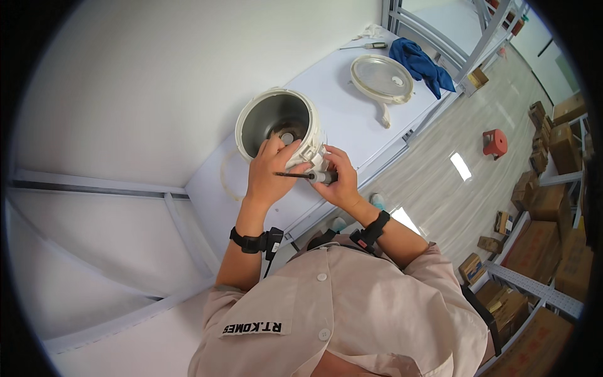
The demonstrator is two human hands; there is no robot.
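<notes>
A white rice cooker body (319, 129) with a bare metal inside stands tilted on the white table, its open top facing me. In its bottom sits a round light-coloured disc (287, 137). My left hand (269, 168) is closed over the near rim, fingers reaching inside and thumb on the outside. Against the cooker's near right side, my right hand (343, 179) is wrapped round the grey and black handle of a screwdriver (323, 177). Its dark shaft points left, crossing in front of my left hand. Some right fingertips rest by the cooker's white outer parts.
Farther along the table (339, 94) lie the cooker's round lid (382, 78), a blue cloth (419, 63) and another screwdriver (375, 45). A white wall rises at the left. On the floor stands a red stool (495, 143); shelves with cardboard boxes (546, 207) line the right.
</notes>
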